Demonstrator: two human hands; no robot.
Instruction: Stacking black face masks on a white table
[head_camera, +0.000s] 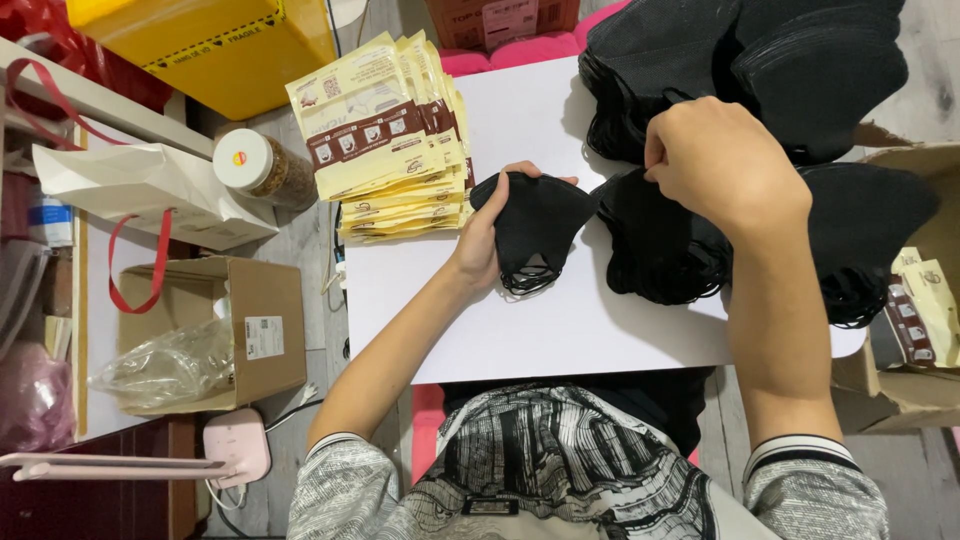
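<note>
Head view: left hand fingers gripped a folded black mask. Right hand fingers pinched into the black mask pile beneath them.

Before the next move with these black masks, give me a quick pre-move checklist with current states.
1. Left hand grips a folded black mask: ok.
2. Just one mask in that grip: cannot tell.
3. Right hand on the mask pile: ok.
4. Cream pouch stack beside the left hand, fanned but standing: ok.
5. Bare white board in front of the hands: ok.
6. Ear loops free of tangles: cannot tell.
</note>
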